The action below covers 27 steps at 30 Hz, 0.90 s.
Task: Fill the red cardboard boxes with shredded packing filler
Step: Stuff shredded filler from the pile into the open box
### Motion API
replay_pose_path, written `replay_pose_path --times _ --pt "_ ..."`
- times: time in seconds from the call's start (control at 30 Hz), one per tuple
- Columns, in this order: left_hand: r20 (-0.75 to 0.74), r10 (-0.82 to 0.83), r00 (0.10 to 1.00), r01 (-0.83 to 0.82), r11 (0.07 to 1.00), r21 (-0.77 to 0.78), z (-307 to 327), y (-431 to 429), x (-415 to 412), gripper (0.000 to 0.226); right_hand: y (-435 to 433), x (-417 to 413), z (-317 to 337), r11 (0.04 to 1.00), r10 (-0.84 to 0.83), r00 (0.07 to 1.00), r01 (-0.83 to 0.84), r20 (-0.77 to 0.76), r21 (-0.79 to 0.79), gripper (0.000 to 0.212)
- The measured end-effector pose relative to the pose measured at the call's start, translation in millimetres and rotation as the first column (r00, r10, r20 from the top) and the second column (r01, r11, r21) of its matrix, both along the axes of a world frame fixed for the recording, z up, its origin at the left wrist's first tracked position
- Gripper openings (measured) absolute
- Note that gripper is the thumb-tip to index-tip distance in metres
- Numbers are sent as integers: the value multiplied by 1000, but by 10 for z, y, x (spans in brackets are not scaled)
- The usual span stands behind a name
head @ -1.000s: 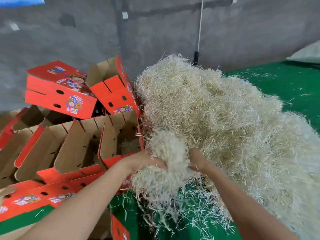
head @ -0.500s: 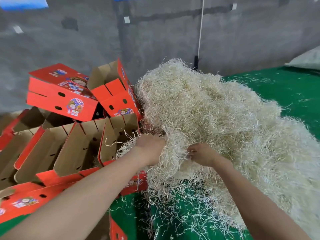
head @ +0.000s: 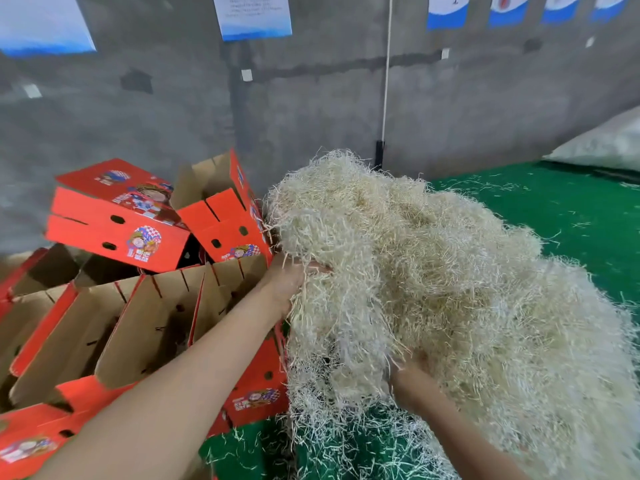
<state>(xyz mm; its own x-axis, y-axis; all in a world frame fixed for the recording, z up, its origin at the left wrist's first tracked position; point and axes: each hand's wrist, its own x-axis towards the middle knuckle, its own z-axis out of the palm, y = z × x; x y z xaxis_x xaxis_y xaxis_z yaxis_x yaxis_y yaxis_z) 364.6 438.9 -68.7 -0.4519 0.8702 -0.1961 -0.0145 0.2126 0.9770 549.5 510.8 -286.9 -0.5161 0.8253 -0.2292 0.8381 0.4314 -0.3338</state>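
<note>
Where the green floor covering [head: 554,209] meets the grey wall [head: 311,116], a big pile of shredded packing filler [head: 450,265] lies heaped. Its left side touches the red cardboard boxes [head: 149,327] crowded at the covering's left edge. Several boxes stand open with brown insides showing, and a closed printed box [head: 114,220] lies on top of them. The left hand [head: 285,285] is pushed into the pile's left flank beside the nearest open box, fingers buried. The right hand [head: 410,377] is sunk in lower, nearer the camera. Neither grip can be told. A white sack [head: 602,143] lies at the right edge.
</note>
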Motion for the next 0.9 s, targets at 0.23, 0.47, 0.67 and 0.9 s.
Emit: replay_pose_path --times 0.23,0.47,0.67,0.9 --pt "365 152 919 -177 984 36 87 -5 22 12 34 40 -206 1000 -22 1000 23 13 -21 48" --pt "421 139 896 -195 977 91 126 -34 107 32 -5 79 -376 996 -22 999 26 43 -88 56" --pt "393 164 905 -219 971 97 98 -107 81 6 -60 120 -390 985 -41 998 47 43 -165 56" --pt "409 42 911 -119 979 164 329 -111 -14 16 -63 16 166 977 120 993 -114 22 -179 44"
